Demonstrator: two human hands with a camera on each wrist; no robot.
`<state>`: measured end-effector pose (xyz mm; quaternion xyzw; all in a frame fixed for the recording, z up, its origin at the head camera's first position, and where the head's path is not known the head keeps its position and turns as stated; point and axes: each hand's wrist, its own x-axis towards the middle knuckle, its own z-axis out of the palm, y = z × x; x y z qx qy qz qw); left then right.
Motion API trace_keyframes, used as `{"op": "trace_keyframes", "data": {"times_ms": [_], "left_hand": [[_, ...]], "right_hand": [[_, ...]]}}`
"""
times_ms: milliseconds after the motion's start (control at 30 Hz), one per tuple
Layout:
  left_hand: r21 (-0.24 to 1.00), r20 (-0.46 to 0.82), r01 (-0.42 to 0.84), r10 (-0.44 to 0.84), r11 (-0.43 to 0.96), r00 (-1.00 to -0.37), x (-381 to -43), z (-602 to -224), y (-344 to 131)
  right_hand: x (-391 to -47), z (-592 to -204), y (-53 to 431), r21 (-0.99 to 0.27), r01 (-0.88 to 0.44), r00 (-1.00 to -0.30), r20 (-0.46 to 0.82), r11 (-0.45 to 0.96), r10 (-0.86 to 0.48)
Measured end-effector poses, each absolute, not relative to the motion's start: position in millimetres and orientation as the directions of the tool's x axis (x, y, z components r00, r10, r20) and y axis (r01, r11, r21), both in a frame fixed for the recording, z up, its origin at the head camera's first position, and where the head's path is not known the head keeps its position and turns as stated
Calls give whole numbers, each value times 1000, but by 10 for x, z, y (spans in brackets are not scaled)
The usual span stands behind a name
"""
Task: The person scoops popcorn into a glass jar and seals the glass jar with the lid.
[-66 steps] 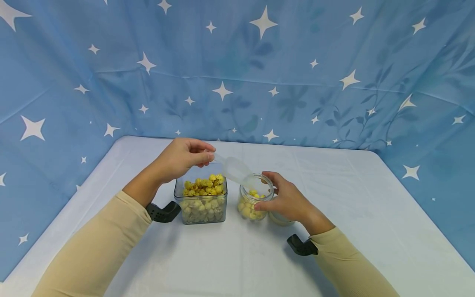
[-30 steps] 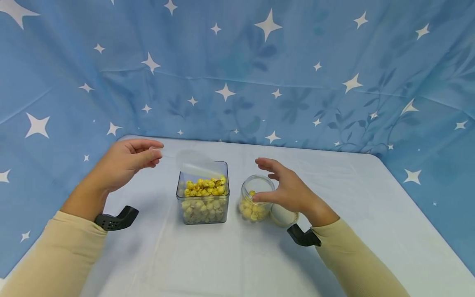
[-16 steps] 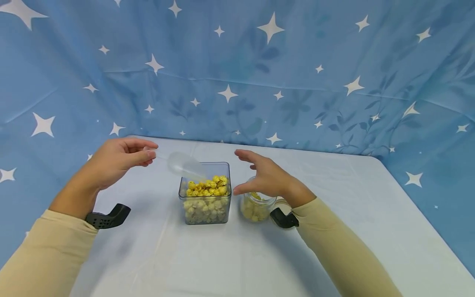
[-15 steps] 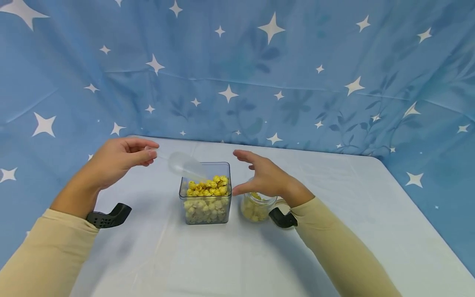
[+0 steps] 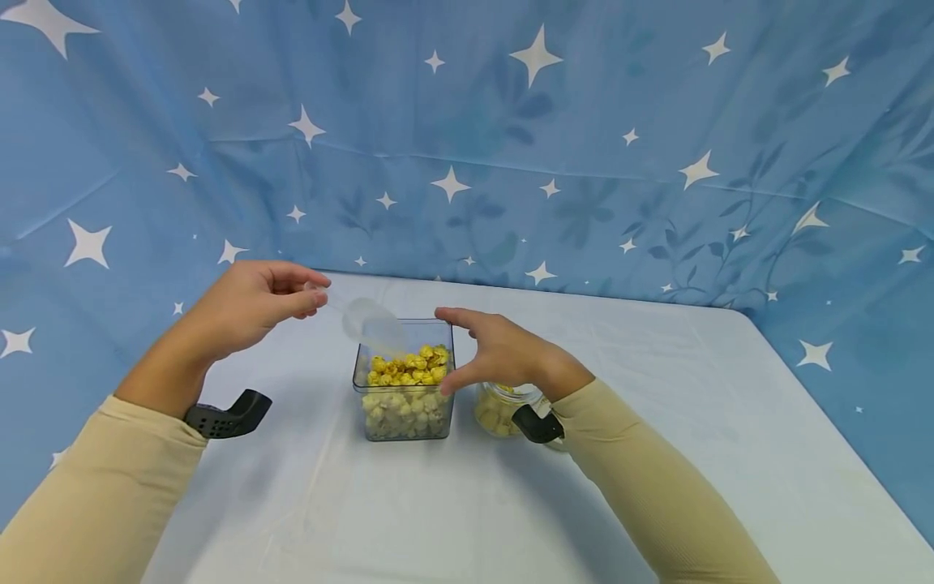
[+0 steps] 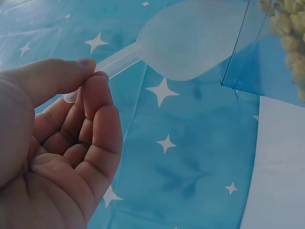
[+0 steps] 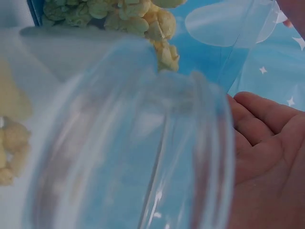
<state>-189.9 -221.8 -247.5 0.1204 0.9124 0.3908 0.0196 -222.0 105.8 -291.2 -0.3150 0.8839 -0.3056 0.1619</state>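
My left hand (image 5: 263, 304) pinches the handle of a translucent plastic scoop (image 5: 372, 324) between thumb and fingers. The scoop's bowl slants down into a clear square box (image 5: 404, 388), over the yellow popcorn (image 5: 409, 369) in it. In the left wrist view the scoop's bowl (image 6: 186, 40) overlaps the box wall (image 6: 248, 71). My right hand (image 5: 496, 353) spans the box's right side, fingertips at the back rim and thumb at the front corner. In the right wrist view the palm (image 7: 267, 148) shows, and the jar mouth (image 7: 138, 143) hides part of the hand.
A clear round jar (image 5: 499, 414) partly filled with popcorn stands right of the box, below my right hand. Its lid (image 5: 558, 444) lies beside it, mostly covered by my wrist. The white-covered table (image 5: 409, 511) meets a blue star-patterned curtain (image 5: 467, 122) at the back.
My right hand has left the jar and moved left to the box. The left hand has brought the scoop from over the jar back left, then slightly right into the box.
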Motion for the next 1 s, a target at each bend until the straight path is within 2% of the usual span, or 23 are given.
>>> {"op": "trace_keyframes", "data": {"times_ms": [333,567,1000], "left_hand": [[667,54,209,233,715,-971,-1889,-2373,-2080],[569,89,284,286,772,-954,-1884,-2275,-1903],[495,8,324,369,806,-930,-1954,-2190,-1743]], "right_hand": [[-2203,-2904,1062,-646,-449,-756,-93,617,-648],[-2205,-2921,1062,-650,-453,-753,-87,610,-652],[-2210,-2934,1062,-653,-451,-757,-81,609,-648]]}}
